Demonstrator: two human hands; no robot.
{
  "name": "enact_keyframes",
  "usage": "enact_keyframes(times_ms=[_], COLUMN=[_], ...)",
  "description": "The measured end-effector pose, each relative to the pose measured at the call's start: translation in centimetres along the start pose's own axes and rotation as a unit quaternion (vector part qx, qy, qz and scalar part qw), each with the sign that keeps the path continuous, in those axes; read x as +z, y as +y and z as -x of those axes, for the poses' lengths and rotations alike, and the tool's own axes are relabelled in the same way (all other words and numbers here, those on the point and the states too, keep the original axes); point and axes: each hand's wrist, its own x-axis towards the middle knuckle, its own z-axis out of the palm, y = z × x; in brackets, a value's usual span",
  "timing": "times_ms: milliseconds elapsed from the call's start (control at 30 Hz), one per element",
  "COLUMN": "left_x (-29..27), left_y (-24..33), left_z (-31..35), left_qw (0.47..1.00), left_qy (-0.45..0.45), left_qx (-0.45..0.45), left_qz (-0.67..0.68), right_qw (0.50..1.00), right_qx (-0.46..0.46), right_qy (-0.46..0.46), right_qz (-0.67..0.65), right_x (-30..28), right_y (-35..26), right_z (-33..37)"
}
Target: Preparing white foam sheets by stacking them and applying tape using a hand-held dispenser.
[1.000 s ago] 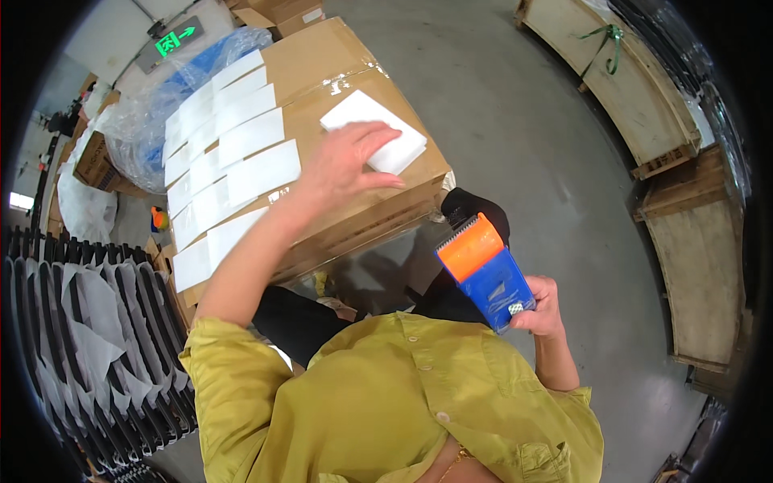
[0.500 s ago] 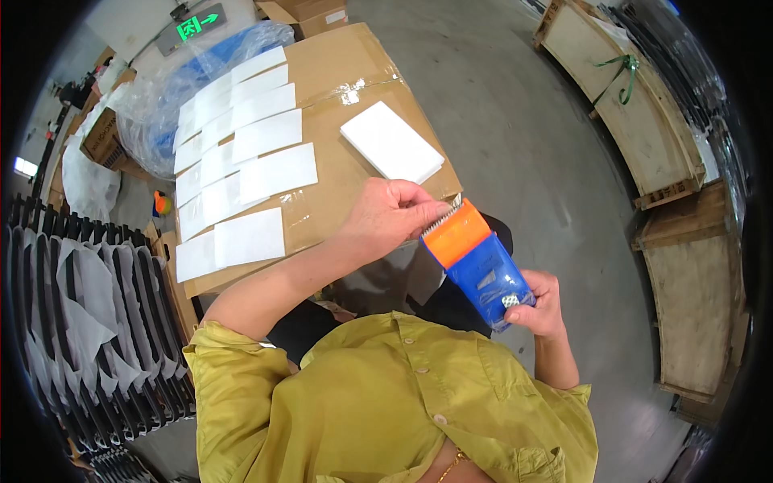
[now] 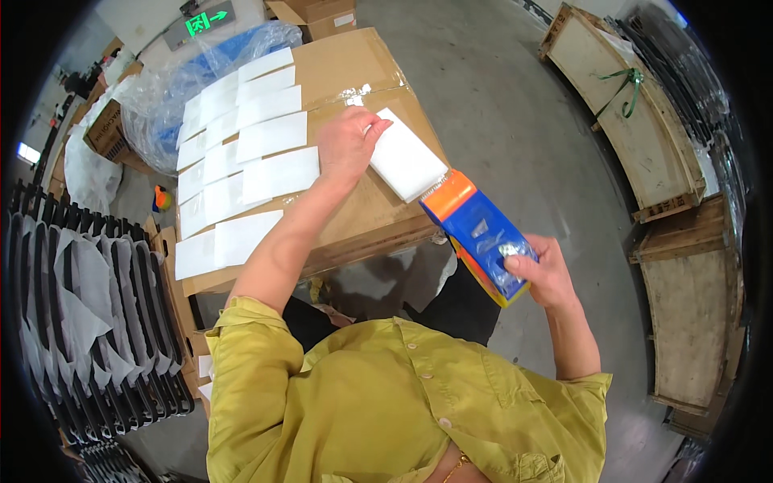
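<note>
A stack of white sheets (image 3: 408, 158) lies on a large cardboard box (image 3: 354, 60). At its far left corner is my left hand (image 3: 346, 145), fingers closed in a pinch; what they hold is too hard to make out. My right hand (image 3: 546, 270) grips a blue and orange tape dispenser (image 3: 483, 229) by its near end. The dispenser's toothed orange end is at the near right corner of the stack. More white sheets (image 3: 282, 173) lie in overlapping rows on the box, left of my left hand.
Wooden crates (image 3: 688, 302) stand along the right, beyond grey floor (image 3: 475, 72). Black frames with grey wrapping (image 3: 88, 298) are racked at the left. Clear plastic film (image 3: 153, 105) is bunched beyond the box's left side, and an open carton (image 3: 322, 20) stands behind it.
My left hand has moved from the dispenser's toothed end away to the stack's far left corner. The dispenser in my right hand has shifted up to the stack's near corner.
</note>
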Motion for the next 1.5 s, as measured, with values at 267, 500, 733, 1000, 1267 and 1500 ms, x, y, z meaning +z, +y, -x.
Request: enact_keyframes(times_ms=[267, 500, 733, 1000, 1267, 1500], left_x=[-2.7, -3.2, -1.5, -6.4, -9.1, -14.3], left_y=[3.1, 6.7, 8.5, 9.4, 10.8, 7.5], left_z=[1.7, 9.3, 10.7, 11.1, 14.7, 12.8], left_qw=[0.988, 0.614, 0.604, 0.639, 0.927, 0.986], left_qy=[0.126, -0.277, -0.129, 0.001, -0.148, -0.064], left_qx=[-0.019, -0.509, -0.473, -0.404, 0.026, 0.128], left_qz=[-0.086, 0.536, 0.628, 0.654, 0.344, -0.082], right_qw=[0.999, 0.997, 0.995, 0.983, 0.988, 0.985], right_qx=[0.042, 0.042, 0.049, 0.041, 0.125, 0.121], right_qy=[0.009, -0.014, -0.051, -0.081, -0.047, 0.076], right_qz=[-0.016, -0.056, -0.070, -0.162, -0.077, -0.101], right_x=[-0.1, 1.1, 3.1, 4.0, 6.6, 3.1], right_y=[0.3, 1.0, 3.2, 4.5, 2.7, 10.8], right_z=[-1.1, 1.8, 4.8, 5.6, 2.9, 2.8])
